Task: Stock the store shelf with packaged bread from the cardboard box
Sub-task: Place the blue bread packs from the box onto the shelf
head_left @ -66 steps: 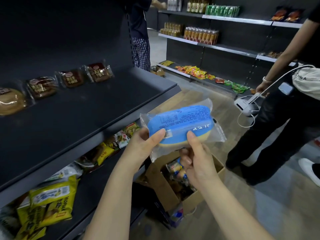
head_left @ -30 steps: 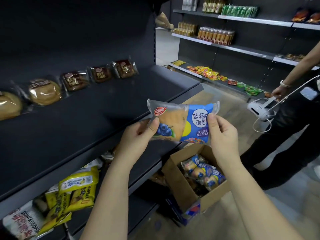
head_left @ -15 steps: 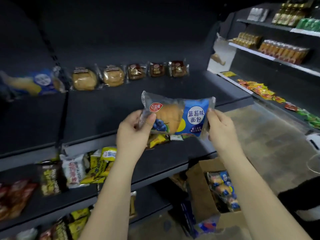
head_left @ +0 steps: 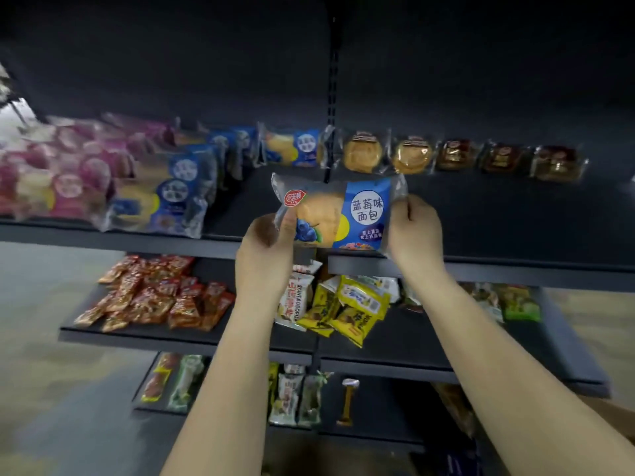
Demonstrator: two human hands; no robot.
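While both hands [head_left: 266, 250] pinch it — bread packet [head_left: 338, 214] faces shelf [head_left: 515, 214].

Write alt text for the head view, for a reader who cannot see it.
A left hand and a right hand hold a blue bread packet by its ends over a dark shelf. Similar blue packets lie on it.

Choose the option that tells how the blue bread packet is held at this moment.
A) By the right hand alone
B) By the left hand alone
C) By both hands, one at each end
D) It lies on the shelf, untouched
C: the left hand pinches the left end of the bread packet, and the right hand grips its right end.
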